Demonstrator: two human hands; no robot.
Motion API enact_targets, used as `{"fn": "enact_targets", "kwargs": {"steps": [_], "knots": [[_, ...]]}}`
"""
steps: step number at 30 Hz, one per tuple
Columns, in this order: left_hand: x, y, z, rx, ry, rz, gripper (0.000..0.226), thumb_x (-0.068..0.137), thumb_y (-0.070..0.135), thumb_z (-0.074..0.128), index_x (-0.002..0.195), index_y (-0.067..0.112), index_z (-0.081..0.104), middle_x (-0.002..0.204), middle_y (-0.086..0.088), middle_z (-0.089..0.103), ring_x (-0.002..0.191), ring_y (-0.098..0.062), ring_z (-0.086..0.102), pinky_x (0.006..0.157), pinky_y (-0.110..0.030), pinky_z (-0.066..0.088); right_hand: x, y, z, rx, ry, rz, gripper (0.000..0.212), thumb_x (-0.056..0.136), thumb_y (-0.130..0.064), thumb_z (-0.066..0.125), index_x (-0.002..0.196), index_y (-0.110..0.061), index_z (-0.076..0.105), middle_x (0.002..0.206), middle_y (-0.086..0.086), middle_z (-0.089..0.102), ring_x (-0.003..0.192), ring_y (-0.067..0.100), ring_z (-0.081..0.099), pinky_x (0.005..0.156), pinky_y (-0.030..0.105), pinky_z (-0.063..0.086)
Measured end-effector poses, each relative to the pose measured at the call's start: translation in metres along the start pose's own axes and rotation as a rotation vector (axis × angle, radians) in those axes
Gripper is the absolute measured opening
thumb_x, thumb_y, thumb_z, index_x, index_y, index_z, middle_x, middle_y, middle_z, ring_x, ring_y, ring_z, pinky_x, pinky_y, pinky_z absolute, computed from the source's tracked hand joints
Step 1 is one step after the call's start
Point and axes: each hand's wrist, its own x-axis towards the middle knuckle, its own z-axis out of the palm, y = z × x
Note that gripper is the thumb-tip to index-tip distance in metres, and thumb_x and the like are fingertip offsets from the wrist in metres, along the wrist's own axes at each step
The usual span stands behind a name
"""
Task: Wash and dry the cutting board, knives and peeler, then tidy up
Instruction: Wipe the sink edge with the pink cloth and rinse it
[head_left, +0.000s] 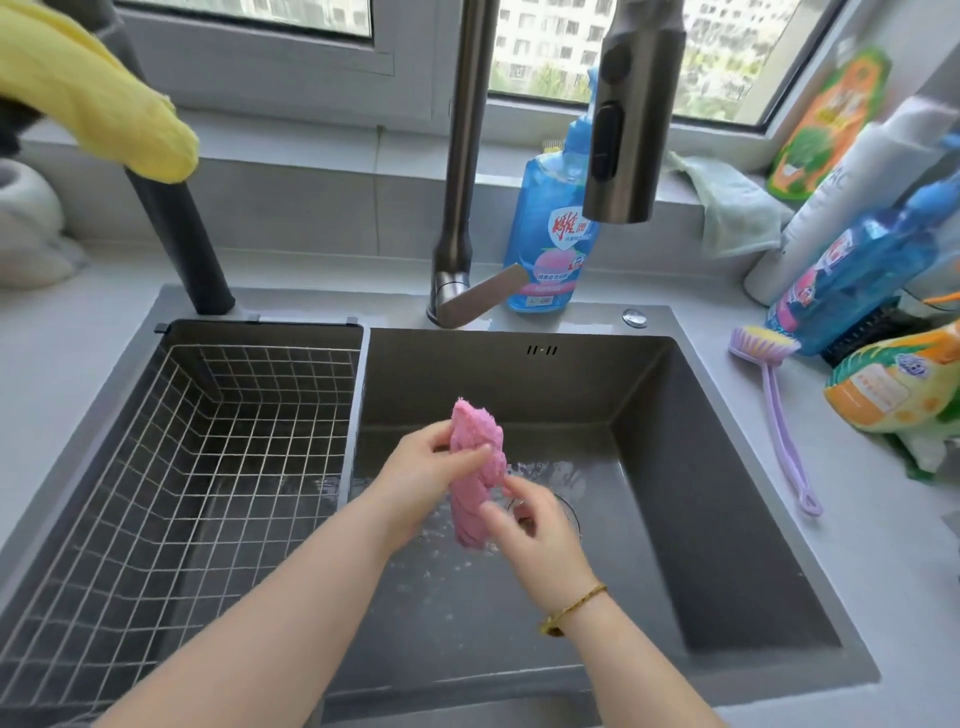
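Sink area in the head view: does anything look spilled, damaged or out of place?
Nothing looks spilled or damaged. The left hand and right hand grip a twisted pink cloth above the wet grey metal sink. Only the lilac long-handled brush lies loose on the white counter, beside a leaning blue plastic bottle.

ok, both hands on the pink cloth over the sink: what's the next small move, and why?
Probably twist the hands in opposite directions to wring it. The left hand grips the top of the pink cloth, the right hand pinches its lower end, and the cloth is bunched into a rope above the wet floor of the sink, so drips would land in the basin.
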Motion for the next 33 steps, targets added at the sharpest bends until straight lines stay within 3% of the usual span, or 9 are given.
{"fn": "enact_targets", "kwargs": {"steps": [2, 5, 9, 14, 17, 23, 27, 31, 33], "knots": [[-0.009, -0.001, -0.005, -0.019, -0.083, 0.026, 0.018, 0.081, 0.003, 0.064, 0.088, 0.019, 0.067, 0.086, -0.001, 0.071, 0.089, -0.019, 0.064, 0.089, -0.034, 0.048, 0.0, -0.005, -0.008, 0.208, 0.012, 0.029, 0.029, 0.09, -0.03, 0.055, 0.119, -0.024, 0.05, 0.108, -0.008, 0.052, 0.105, 0.008, 0.05, 0.085, 0.014, 0.04], [-0.021, -0.002, -0.009, -0.053, -0.153, 0.042, 0.018, 0.074, 0.009, 0.07, 0.089, 0.019, 0.07, 0.092, -0.004, 0.072, 0.093, -0.02, 0.066, 0.088, -0.034, 0.051, 0.0, -0.014, -0.008, 0.183, 0.018, -0.116, 0.01, 0.087, -0.017, 0.06, 0.089, -0.026, 0.058, 0.092, -0.006, 0.061, 0.09, 0.011, 0.058, 0.077, 0.016, 0.046], [-0.03, 0.001, -0.015, -0.019, -0.082, 0.066, 0.021, 0.079, 0.003, 0.067, 0.087, 0.022, 0.069, 0.089, 0.001, 0.073, 0.093, -0.019, 0.066, 0.084, -0.031, 0.051, -0.006, -0.021, 0.002, 0.187, 0.123, -0.172, 0.019, 0.081, -0.016, 0.068, 0.069, -0.026, 0.057, 0.072, -0.009, 0.06, 0.068, 0.004, 0.057, 0.067, 0.015, 0.046], [-0.039, 0.004, -0.019, 0.121, 0.075, 0.086, 0.021, 0.075, 0.006, 0.072, 0.093, 0.013, 0.063, 0.093, -0.002, 0.067, 0.087, -0.014, 0.062, 0.073, -0.019, 0.048, -0.011, -0.02, 0.009, 0.156, 0.297, -0.276, 0.027, 0.077, -0.014, 0.067, 0.063, -0.021, 0.046, 0.073, 0.003, 0.053, 0.07, 0.016, 0.05, 0.066, 0.016, 0.042], [-0.042, 0.003, -0.021, 0.159, 0.142, 0.105, 0.021, 0.074, 0.009, 0.074, 0.092, 0.005, 0.063, 0.092, -0.011, 0.066, 0.084, -0.018, 0.059, 0.079, -0.031, 0.049, -0.013, -0.025, 0.007, 0.221, 0.282, -0.3, 0.014, 0.07, -0.021, 0.056, 0.063, -0.018, 0.044, 0.072, 0.002, 0.049, 0.067, 0.012, 0.045, 0.06, 0.01, 0.041], [-0.042, 0.006, -0.026, 0.02, 0.01, 0.11, 0.027, 0.067, 0.011, 0.078, 0.086, 0.009, 0.06, 0.084, -0.004, 0.065, 0.082, -0.017, 0.061, 0.079, -0.033, 0.05, -0.016, -0.03, 0.002, 0.29, 0.238, -0.297, 0.025, 0.083, -0.005, 0.064, 0.067, -0.016, 0.047, 0.065, -0.005, 0.049, 0.06, 0.003, 0.046, 0.058, 0.016, 0.042], [-0.044, 0.007, -0.026, -0.304, -0.138, 0.099, 0.027, 0.066, 0.009, 0.068, 0.09, 0.008, 0.054, 0.08, -0.004, 0.069, 0.07, -0.01, 0.067, 0.064, -0.02, 0.054, -0.02, -0.031, -0.005, 0.407, -0.012, -0.252, 0.009, 0.084, -0.018, 0.061, 0.09, -0.024, 0.06, 0.081, -0.01, 0.063, 0.069, -0.002, 0.062, 0.064, 0.014, 0.051], [-0.042, 0.011, -0.033, -0.298, -0.283, 0.125, 0.048, 0.044, 0.029, 0.09, 0.087, 0.015, 0.071, 0.083, -0.005, 0.071, 0.076, -0.013, 0.068, 0.066, -0.021, 0.055, -0.021, -0.027, -0.01, 0.521, -0.001, -0.142, 0.019, 0.09, -0.011, 0.055, 0.107, -0.019, 0.056, 0.092, -0.002, 0.062, 0.054, 0.001, 0.06, 0.059, 0.016, 0.052], [-0.043, 0.013, -0.032, -0.207, -0.304, 0.137, 0.026, 0.059, 0.02, 0.078, 0.084, 0.019, 0.075, 0.086, -0.003, 0.073, 0.083, -0.015, 0.067, 0.071, -0.021, 0.054, -0.019, -0.025, -0.008, 0.441, 0.013, -0.184, 0.023, 0.081, -0.017, 0.065, 0.102, -0.025, 0.059, 0.095, -0.006, 0.063, 0.067, 0.001, 0.062, 0.068, 0.019, 0.053]]}}
